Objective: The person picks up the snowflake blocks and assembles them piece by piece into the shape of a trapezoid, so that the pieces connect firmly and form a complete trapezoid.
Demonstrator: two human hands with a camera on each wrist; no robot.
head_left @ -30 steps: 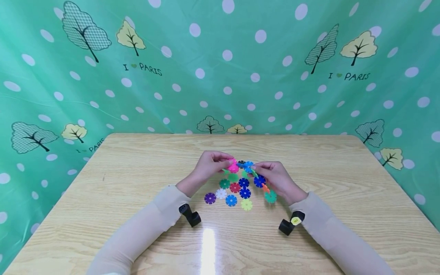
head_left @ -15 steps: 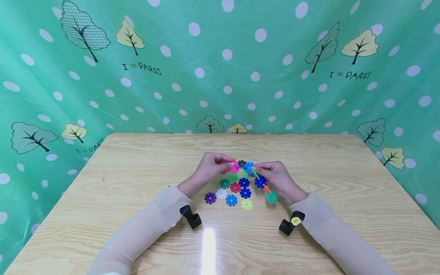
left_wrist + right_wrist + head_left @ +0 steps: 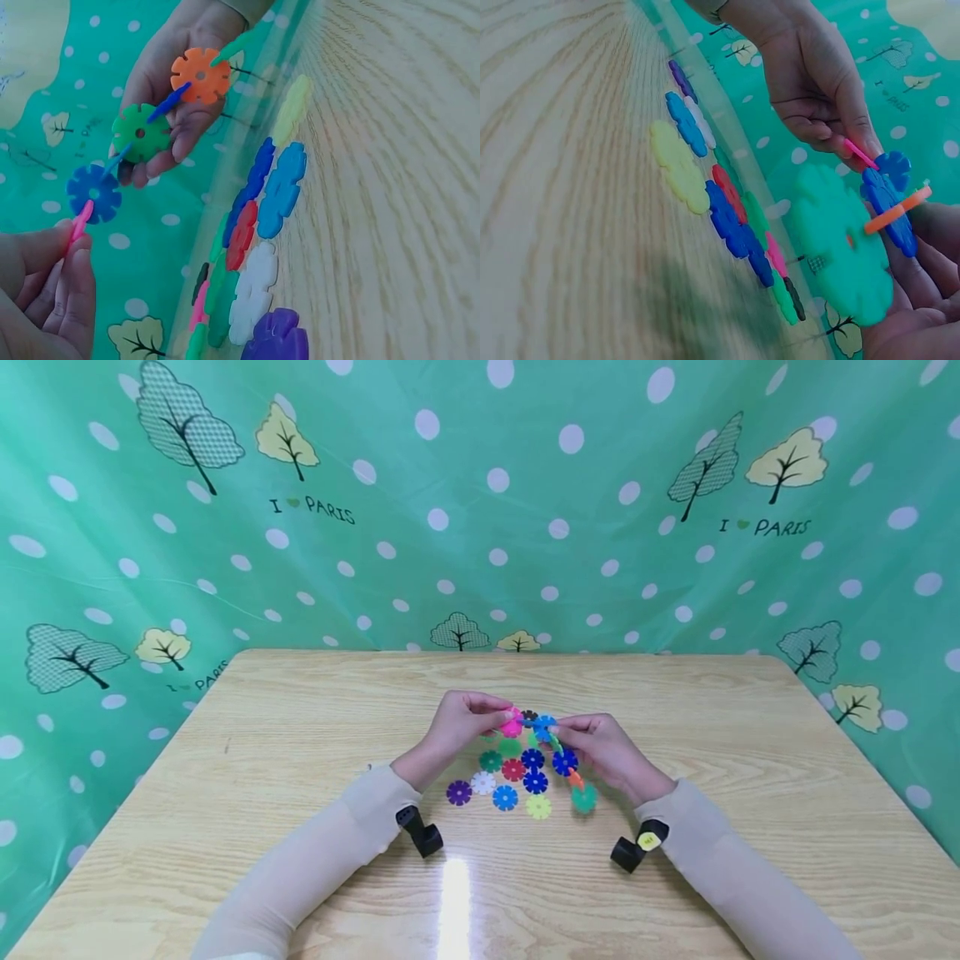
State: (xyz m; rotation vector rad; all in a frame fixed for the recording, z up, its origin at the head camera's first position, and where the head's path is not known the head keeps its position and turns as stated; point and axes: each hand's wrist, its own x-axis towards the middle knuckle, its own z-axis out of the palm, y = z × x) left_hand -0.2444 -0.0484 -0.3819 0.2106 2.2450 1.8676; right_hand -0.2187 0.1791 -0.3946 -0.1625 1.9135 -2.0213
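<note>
A chain of notched plastic snowflake discs hangs between both hands. In the head view my left hand (image 3: 453, 727) pinches the pink disc (image 3: 512, 723) at its left end, between thumb and fingers. My right hand (image 3: 606, 747) grips the chain near the light blue disc (image 3: 544, 728); which disc it pinches is partly hidden. The left wrist view shows a blue disc (image 3: 94, 193) joined to the pink one, then a green disc (image 3: 141, 133) and an orange disc (image 3: 200, 75) further along. At the chain's free end, a teal disc (image 3: 840, 244) dangles close to the right wrist camera.
Several loose discs lie flat on the wooden table (image 3: 300, 760) below the chain, among them a purple disc (image 3: 459, 792), a white disc (image 3: 483, 782), a red disc (image 3: 513, 769) and a yellow disc (image 3: 538, 807). A green dotted cloth (image 3: 375, 577) hangs behind the table.
The chain's free end, with its orange and teal discs, has swung slightly left and toward the person. Both hands stay almost in place, still holding the chain.
</note>
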